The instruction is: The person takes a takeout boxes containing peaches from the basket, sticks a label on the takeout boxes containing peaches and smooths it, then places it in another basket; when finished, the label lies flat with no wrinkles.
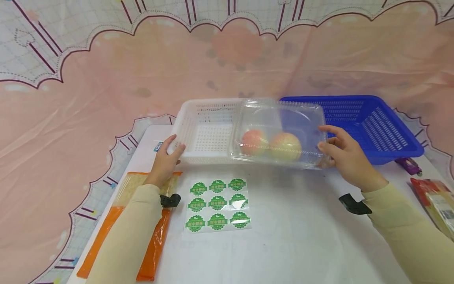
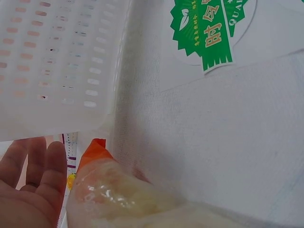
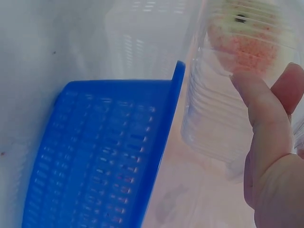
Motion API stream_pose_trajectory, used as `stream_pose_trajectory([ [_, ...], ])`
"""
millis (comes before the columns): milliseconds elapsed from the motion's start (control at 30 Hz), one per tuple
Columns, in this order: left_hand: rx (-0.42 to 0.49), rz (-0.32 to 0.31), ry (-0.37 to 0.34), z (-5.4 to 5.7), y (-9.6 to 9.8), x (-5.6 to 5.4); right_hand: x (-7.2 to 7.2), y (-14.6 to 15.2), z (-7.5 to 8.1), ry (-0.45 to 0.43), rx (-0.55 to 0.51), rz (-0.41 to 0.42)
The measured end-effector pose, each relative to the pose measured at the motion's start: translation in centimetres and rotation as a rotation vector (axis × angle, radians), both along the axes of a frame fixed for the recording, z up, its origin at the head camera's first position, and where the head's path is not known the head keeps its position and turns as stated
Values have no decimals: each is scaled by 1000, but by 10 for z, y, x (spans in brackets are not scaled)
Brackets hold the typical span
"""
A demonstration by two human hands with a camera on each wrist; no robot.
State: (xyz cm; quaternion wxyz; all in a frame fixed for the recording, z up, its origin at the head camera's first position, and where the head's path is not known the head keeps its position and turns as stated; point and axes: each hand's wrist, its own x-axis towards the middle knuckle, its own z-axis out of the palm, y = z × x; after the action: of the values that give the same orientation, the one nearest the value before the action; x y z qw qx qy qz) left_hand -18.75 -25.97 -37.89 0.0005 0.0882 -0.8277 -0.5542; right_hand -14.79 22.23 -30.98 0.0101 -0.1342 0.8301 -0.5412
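Note:
My right hand (image 1: 349,159) grips the right end of a clear plastic clamshell box (image 1: 301,112), with finger and thumb on its edge. Inside the box lie a reddish apple (image 1: 253,142) and a yellower apple (image 1: 285,146). The box is held above the table, overlapping the right part of a white perforated basket (image 1: 209,152) and the left end of a blue basket (image 1: 400,136). My left hand (image 1: 164,162) is at the white basket's front left corner. In the left wrist view its fingers (image 2: 52,166) are loosely extended beside the rim; whether they touch is unclear.
A sheet of green round stickers (image 1: 217,203) lies on the white table (image 1: 291,236). An orange packet (image 1: 99,236) with a clear window lies under my left forearm. At the right are a small purple packet (image 1: 408,165) and a red packet (image 1: 432,201).

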Motion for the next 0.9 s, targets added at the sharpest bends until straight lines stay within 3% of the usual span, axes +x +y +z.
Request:
stream_pose_trajectory([
  [233, 3, -6, -40, -2, 0, 1, 12, 14, -6, 8, -37, 11],
  [467, 9, -4, -46, 0, 0, 0, 24, 22, -7, -44, -42, 7],
  [600, 11, -16, -55, 1, 0, 0, 31, 26, -9, -68, -104, 24],
  [900, -3, -17, -36, 0, -1, 1, 52, 31, -15, -21, -77, 24],
])
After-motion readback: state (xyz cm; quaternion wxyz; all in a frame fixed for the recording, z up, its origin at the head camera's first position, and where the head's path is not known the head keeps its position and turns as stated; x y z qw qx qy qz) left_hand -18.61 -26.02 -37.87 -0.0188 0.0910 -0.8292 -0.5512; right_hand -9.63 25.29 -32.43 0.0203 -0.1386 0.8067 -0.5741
